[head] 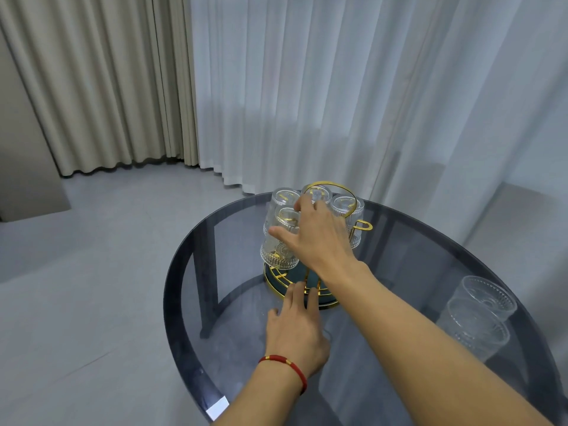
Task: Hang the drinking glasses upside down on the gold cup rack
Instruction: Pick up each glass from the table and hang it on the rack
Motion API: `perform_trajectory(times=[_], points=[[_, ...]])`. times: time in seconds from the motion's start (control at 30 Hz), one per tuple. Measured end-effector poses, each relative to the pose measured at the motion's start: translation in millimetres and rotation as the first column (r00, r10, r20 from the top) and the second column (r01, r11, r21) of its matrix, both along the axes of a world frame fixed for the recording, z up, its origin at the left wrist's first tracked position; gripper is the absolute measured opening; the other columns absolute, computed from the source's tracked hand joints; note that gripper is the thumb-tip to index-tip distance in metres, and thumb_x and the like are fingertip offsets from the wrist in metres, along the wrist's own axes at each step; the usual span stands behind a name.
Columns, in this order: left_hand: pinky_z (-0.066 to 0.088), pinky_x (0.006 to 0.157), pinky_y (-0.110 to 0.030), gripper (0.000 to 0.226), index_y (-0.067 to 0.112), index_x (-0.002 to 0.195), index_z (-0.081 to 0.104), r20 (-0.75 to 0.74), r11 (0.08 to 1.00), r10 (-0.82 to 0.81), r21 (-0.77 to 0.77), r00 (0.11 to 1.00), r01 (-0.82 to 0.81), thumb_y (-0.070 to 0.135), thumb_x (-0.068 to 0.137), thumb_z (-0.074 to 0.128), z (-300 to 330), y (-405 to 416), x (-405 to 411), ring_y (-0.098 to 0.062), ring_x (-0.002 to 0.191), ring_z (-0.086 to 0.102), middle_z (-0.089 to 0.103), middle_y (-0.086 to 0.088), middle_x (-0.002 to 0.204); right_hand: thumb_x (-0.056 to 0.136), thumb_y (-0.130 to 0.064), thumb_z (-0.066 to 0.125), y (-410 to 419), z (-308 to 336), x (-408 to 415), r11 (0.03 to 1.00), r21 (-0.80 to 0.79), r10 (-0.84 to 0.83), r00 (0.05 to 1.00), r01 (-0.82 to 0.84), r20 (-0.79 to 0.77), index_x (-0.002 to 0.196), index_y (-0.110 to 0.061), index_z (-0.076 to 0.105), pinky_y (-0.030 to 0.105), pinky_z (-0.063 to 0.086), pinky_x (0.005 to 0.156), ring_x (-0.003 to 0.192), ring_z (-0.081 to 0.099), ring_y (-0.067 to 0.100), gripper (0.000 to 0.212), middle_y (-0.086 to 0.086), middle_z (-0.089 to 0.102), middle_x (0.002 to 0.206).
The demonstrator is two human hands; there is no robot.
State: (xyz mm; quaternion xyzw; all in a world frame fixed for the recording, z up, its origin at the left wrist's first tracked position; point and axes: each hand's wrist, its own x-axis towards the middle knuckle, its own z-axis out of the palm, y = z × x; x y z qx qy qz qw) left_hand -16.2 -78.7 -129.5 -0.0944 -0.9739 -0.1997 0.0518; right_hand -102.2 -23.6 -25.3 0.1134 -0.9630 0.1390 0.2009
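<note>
The gold cup rack (364, 225) stands on a round base (278, 282) at the far side of the table. Several ribbed clear glasses hang upside down on it. My right hand (319, 238) reaches in from the right and grips the front-left drinking glass (278, 250), thumb across its side and index finger up by its base. My left hand (296, 333), with a red cord on the wrist, lies flat on the tabletop, its fingertips touching the rack's base. Two more glasses (479, 315) sit close together, mouth up, at the right of the table.
The round smoked-glass table (190, 290) has dark legs showing through its top. A small white label (217, 407) is stuck near its front edge. Sheer white curtains hang right behind the rack; beige curtains and grey floor lie to the left.
</note>
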Motion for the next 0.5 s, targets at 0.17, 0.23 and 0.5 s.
perform_trajectory(times=[0.17, 0.23, 0.5], points=[[0.039, 0.105, -0.045, 0.07, 0.017, 0.148, 0.027, -0.005, 1.0, 0.016, 0.021, 1.0, -0.016, 0.022, 0.084, 0.057, -1, 3, 1, -0.021, 0.148, 0.018, 0.021, -0.003, 0.16, 0.092, -0.075, 0.045, 3, -8, 3, 0.993, 0.104, -0.053, 0.998, 0.056, -0.028, 0.134, -0.024, 0.048, 0.052, 0.041, 0.098, 0.119, 0.061, 0.033, 0.067, 0.009, 0.062, 0.13], [0.038, 0.107, -0.048, 0.071, 0.017, 0.149, 0.025, 0.004, 1.0, 0.008, 0.014, 1.0, -0.008, 0.023, 0.085, 0.057, 0, 4, 2, -0.022, 0.149, 0.016, 0.018, -0.003, 0.161, 0.094, -0.073, 0.042, 6, -8, 6, 0.993, 0.114, -0.038, 0.999, 0.04, -0.017, 0.137, -0.023, 0.046, 0.052, 0.041, 0.097, 0.121, 0.059, 0.032, 0.066, 0.009, 0.06, 0.131], [0.033, 0.114, -0.045, 0.06, 0.014, 0.144, 0.035, -0.05, 0.999, 0.004, 0.037, 0.999, -0.002, 0.02, 0.088, 0.055, 8, 18, 11, -0.029, 0.151, 0.01, 0.026, -0.009, 0.156, 0.097, -0.024, 0.057, 59, -7, 63, 0.968, -0.144, 0.155, 0.938, -0.208, -0.311, 0.12, -0.012, 0.065, 0.041, 0.047, 0.091, 0.107, 0.06, 0.024, 0.028, 0.004, 0.064, 0.118]])
